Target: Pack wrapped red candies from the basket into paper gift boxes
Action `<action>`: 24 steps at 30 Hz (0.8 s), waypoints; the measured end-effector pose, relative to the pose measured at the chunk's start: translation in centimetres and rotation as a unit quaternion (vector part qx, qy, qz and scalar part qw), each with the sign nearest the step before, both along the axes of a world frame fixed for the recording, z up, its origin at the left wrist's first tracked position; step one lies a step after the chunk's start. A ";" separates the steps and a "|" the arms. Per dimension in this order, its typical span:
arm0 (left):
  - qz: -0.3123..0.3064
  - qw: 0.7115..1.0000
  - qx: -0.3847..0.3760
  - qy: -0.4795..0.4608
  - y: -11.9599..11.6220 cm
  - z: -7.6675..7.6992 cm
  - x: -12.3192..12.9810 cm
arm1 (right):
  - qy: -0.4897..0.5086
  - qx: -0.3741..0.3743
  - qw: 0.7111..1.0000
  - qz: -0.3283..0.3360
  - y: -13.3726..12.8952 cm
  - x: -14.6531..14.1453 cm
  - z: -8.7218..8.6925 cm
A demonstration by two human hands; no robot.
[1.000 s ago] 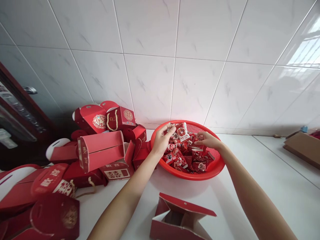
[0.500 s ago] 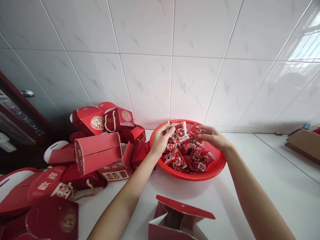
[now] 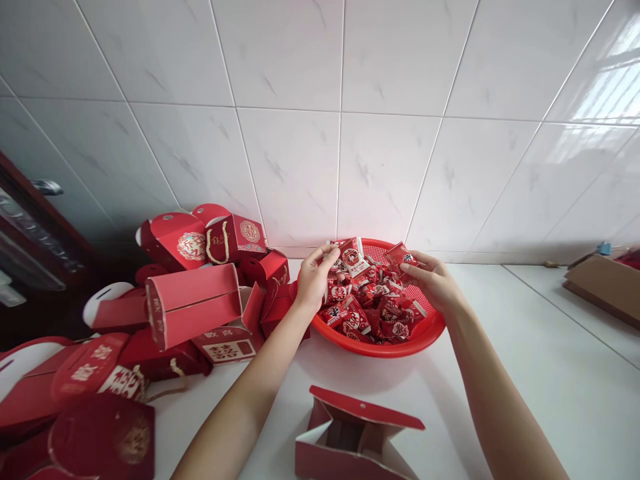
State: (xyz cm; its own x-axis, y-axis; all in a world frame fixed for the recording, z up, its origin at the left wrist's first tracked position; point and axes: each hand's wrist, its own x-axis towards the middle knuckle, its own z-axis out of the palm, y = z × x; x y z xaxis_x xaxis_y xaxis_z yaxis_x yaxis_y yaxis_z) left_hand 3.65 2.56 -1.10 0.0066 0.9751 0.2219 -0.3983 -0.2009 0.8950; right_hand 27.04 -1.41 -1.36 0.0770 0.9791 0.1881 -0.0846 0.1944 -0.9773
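Observation:
A red plastic basket [image 3: 385,351] stands by the wall, with many red wrapped candies [image 3: 383,310] in it. Over its left side, my left hand [image 3: 315,277] pinches wrapped candies [image 3: 353,259] between thumb and fingers; how many it holds is hard to make out. Above the basket's right side, my right hand [image 3: 434,280] grips one red wrapped candy [image 3: 399,257] by its end. In front of me, between my forearms, an open red paper box [image 3: 363,433] stands with its flap raised and its inside showing.
To the left, several red gift boxes [image 3: 195,307] with gold prints and rope handles lie heaped together. A brown cardboard box [image 3: 605,287] is at the far right. White wall tiles [image 3: 385,173] rise behind the basket.
My right hand has lifted its candy slightly clear of the pile. The left hand stays over the basket's left side with its candies. The view has shifted a little.

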 end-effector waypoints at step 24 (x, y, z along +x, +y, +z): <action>0.014 0.999 -0.026 -0.034 0.1 0.3 -0.1 | 0.015 0.005 1.000 -0.026 -0.8 -0.7 0.4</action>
